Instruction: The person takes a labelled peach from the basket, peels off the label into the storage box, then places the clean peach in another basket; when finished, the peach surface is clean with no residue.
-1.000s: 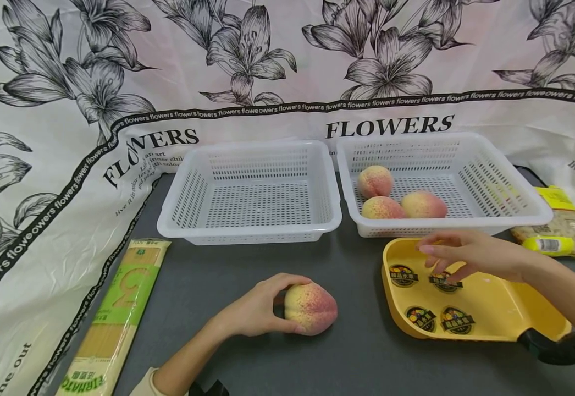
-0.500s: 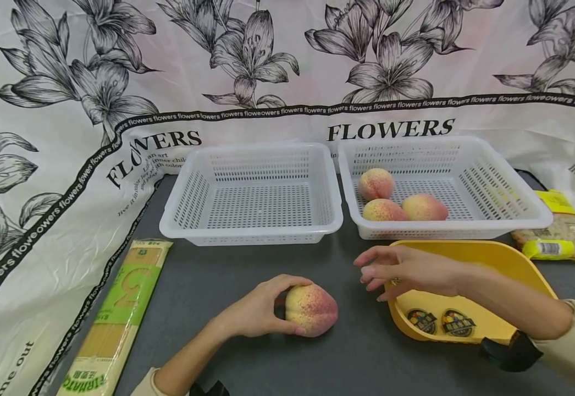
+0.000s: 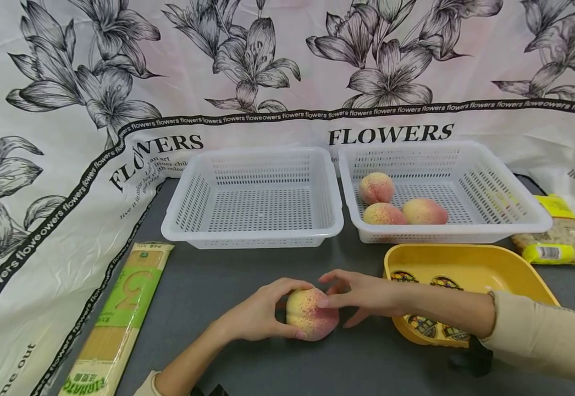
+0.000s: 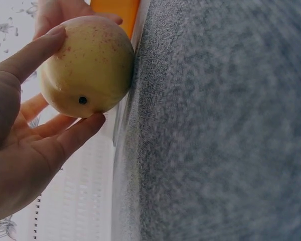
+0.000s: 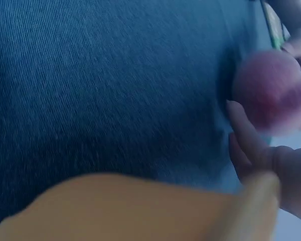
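Now the left hand grips the peach between thumb and curled fingers as it sits on the grey table, in front of the empty white basket, and the right hand lies across from the yellow tray with fingers spread, fingertips touching the fruit's far side. Behind, three peaches sit in the right-hand basket, and a spaghetti packet lies at the left

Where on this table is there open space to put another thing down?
The left basket holds nothing. Bare gray table lies between it, the noodle packet and the left hand. It is crowded on the right: three peaches in the right basket, the yellow tray, both hands on the peach.
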Demonstrator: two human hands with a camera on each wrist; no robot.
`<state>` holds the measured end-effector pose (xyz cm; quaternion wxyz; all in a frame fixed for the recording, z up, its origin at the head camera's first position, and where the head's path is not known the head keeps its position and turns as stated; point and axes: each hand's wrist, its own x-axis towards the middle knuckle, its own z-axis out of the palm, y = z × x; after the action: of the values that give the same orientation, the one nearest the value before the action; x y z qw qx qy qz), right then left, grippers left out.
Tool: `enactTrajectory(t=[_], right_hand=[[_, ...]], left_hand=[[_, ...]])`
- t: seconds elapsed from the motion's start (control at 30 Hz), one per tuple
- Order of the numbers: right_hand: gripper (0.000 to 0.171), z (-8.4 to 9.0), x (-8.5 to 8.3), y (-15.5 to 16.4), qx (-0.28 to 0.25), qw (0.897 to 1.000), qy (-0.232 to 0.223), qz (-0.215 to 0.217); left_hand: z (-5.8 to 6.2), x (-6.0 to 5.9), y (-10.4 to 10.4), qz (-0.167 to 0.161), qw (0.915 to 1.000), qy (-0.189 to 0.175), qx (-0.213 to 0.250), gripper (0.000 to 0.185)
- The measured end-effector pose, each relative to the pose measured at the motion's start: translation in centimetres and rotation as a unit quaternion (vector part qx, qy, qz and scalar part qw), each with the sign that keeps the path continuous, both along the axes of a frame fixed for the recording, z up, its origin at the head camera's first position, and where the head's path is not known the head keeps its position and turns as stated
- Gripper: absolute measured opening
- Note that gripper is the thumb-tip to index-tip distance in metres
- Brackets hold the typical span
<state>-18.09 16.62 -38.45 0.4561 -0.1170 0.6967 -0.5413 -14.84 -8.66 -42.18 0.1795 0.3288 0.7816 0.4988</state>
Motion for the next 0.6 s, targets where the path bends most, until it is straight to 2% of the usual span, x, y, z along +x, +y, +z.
enactTrajectory(t=[0.27, 0.47, 0.53, 0.6], right_hand=[[0.063, -1.1, 0.5, -1.9, -0.017, 1.0, -0.001, -0.022], [0.059, -1.2, 0.6, -2.1, -0.035, 0.999, -0.011, -0.018], [0.06, -1.3, 0.6, -2.1, -0.04, 0.999, -0.014, -0.014], [0.06, -1.4, 0.5, -2.0, -0.044, 0.999, -0.013, -0.011]], left_hand=[[0.2, 0.1, -0.2, 0.011, 0.9957, 0.075, -0.053, 0.067], [0.7, -0.2, -0.8, 0.003, 0.9927, 0.102, -0.063, 0.068], [1.3, -0.4, -1.4, 0.014, 0.9919, 0.108, -0.066, 0.067], [2.1, -0.7, -2.2, 0.048, 0.9901, 0.117, -0.06, 0.065]])
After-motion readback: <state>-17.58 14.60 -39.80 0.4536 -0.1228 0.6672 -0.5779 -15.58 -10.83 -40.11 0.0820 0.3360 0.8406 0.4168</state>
